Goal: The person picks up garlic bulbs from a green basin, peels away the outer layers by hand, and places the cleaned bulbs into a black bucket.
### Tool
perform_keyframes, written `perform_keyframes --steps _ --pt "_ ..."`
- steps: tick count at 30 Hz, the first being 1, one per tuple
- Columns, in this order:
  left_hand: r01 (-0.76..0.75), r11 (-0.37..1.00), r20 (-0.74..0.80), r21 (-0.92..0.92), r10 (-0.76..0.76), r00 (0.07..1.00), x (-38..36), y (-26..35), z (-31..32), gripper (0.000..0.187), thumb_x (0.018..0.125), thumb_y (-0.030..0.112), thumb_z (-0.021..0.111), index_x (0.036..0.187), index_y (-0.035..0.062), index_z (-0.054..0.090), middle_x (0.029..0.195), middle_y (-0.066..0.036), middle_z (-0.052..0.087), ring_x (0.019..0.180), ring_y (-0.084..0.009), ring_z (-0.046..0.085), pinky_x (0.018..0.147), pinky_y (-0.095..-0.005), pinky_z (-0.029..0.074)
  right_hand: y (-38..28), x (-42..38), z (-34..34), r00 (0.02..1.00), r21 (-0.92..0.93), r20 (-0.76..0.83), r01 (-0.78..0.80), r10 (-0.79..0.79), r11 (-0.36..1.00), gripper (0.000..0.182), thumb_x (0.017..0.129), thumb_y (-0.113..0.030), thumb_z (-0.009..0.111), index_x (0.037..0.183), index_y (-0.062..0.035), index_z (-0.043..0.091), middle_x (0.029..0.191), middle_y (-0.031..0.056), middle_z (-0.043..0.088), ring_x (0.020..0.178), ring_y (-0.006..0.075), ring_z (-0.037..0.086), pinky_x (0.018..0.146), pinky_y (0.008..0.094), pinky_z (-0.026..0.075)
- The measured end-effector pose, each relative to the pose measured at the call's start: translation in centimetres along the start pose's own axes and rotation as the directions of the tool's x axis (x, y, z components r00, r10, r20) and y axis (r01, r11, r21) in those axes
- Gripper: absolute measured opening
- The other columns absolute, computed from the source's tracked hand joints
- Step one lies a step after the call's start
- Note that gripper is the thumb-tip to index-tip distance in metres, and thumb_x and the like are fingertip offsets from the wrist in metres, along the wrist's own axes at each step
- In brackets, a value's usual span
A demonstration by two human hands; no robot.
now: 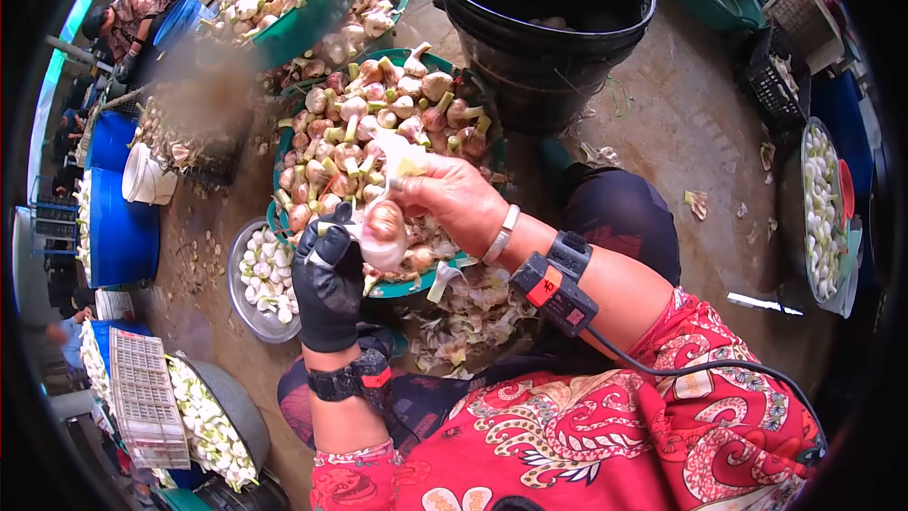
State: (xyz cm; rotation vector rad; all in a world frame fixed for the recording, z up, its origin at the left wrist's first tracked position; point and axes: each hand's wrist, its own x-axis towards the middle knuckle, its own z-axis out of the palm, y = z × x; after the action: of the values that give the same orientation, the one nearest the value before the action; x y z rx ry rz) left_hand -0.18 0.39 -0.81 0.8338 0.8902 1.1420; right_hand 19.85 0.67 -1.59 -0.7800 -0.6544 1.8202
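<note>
A garlic bulb [384,235] with partly loosened skin is held over the near edge of a green basin [392,290] full of unpeeled garlic. My left hand [329,279], in a black glove, is closed around the bulb's left side. Bare, my right hand [456,201] pinches a pale strip of skin [402,153] above the bulb. Left of the gloved hand, a metal bowl [248,313] holds peeled white bulbs. Loose peelings [473,314] lie below the basin on the floor.
A black bucket [544,43] stands beyond the basin. Another green basin [317,24] of garlic is at the top. Blue tubs [125,237] and a white bucket [148,175] stand left. A basin of white bulbs [821,218] sits right. A co-worker [132,24] is upper left.
</note>
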Motion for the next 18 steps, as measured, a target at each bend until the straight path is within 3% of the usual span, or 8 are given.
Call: perform_keyframes --steps 1,2,3,6,9,11,15,18 --pt "-0.002 0.997 -0.068 -0.080 -0.004 0.998 0.4 -0.5 -1.0 0.028 0.090 0.010 0.058 0.115 -0.0019 0.057 0.114 -0.013 0.061 0.095 -0.0206 0.062 0.083 -0.0323 0.052 0.3 0.2 0.0 0.982 0.087 -0.012 0.188 -0.188 0.978 0.015 0.091 -0.014 0.057 0.101 -0.0033 0.062 0.093 0.0037 0.063 0.084 0.0130 0.061 0.077 0.0298 0.051" --pt "-0.186 0.940 0.008 0.285 0.192 0.981 0.8 -1.2 -2.2 0.026 0.092 0.007 0.055 0.116 -0.0033 0.057 0.114 -0.014 0.060 0.097 -0.0210 0.062 0.083 -0.0338 0.053 0.0 0.3 -0.3 0.981 0.244 0.029 0.181 -0.194 0.953 0.012 0.090 -0.009 0.055 0.099 -0.0028 0.061 0.087 0.0051 0.065 0.080 0.0144 0.062 0.075 0.0317 0.050" --pt "-0.002 0.989 -0.102 -0.149 -0.014 0.995 1.1 -0.3 -3.1 0.025 0.092 0.002 0.054 0.116 -0.0043 0.057 0.114 -0.013 0.061 0.100 -0.0210 0.061 0.085 -0.0360 0.053 -1.6 -0.7 0.3 0.982 0.352 0.082 0.130 -0.169 0.927 0.016 0.089 -0.009 0.056 0.101 0.0002 0.059 0.087 0.0076 0.064 0.079 0.0172 0.063 0.074 0.0333 0.052" --pt "-0.195 0.957 -0.090 0.212 0.218 0.972 1.8 -1.8 -4.6 0.028 0.088 -0.006 0.056 0.117 -0.0033 0.057 0.115 -0.013 0.061 0.101 -0.0221 0.061 0.088 -0.0370 0.052 -3.6 -1.7 -1.2 0.922 0.401 0.347 0.021 -0.173 0.916 0.020 0.088 -0.017 0.060 0.096 0.0018 0.061 0.079 0.0107 0.062 0.070 0.0186 0.061 0.064 0.0322 0.050" --pt "-0.304 0.810 0.011 0.501 0.346 0.938 1.6 -2.4 -4.2 0.033 0.084 -0.009 0.061 0.115 -0.0016 0.058 0.114 -0.014 0.062 0.103 -0.0240 0.062 0.090 -0.0376 0.051 -4.1 -2.9 -1.7 0.838 -0.505 0.348 -0.211 0.421 0.837 0.024 0.082 -0.011 0.060 0.103 0.0006 0.062 0.078 0.0100 0.063 0.069 0.0202 0.062 0.061 0.0317 0.049" --pt "-0.428 0.534 0.175 0.729 0.459 0.871 1.5 -2.3 -3.5 0.030 0.081 -0.011 0.063 0.110 -0.0012 0.060 0.115 -0.013 0.061 0.102 -0.0258 0.062 0.090 -0.0377 0.051 -1.8 -2.7 -2.2 0.836 -0.871 0.378 0.177 0.397 0.457 0.034 0.077 -0.021 0.070 0.101 0.0031 0.064 0.081 0.0079 0.066 0.077 0.0216 0.064 0.071 0.0357 0.052" --pt "-0.397 0.572 0.235 0.718 0.338 0.911 1.0 -1.3 -1.3 0.037 0.091 0.010 0.053 0.126 -0.0019 0.048 0.122 -0.015 0.055 0.110 -0.0295 0.058 0.095 -0.0456 0.049 -2.0 -1.9 -1.4 0.967 -0.842 0.080 -0.064 0.242 0.535 0.054 0.071 -0.049 0.076 0.087 0.0020 0.068 0.080 0.0157 0.068 0.064 0.0212 0.063 0.061 0.0364 0.051" --pt "-0.107 0.991 -0.005 0.086 0.107 0.994 0.6 -1.1 1.2 0.022 0.091 0.009 0.056 0.112 0.0013 0.054 0.112 -0.012 0.058 0.100 -0.0248 0.061 0.086 -0.0385 0.054 -1.2 -1.1 -1.4 0.965 -0.199 0.000 -0.256 0.261 0.946 0.020 0.087 -0.023 0.066 0.079 -0.0045 0.060 0.063 0.0034 0.060 0.055 0.0090 0.057 0.046 0.0209 0.044"
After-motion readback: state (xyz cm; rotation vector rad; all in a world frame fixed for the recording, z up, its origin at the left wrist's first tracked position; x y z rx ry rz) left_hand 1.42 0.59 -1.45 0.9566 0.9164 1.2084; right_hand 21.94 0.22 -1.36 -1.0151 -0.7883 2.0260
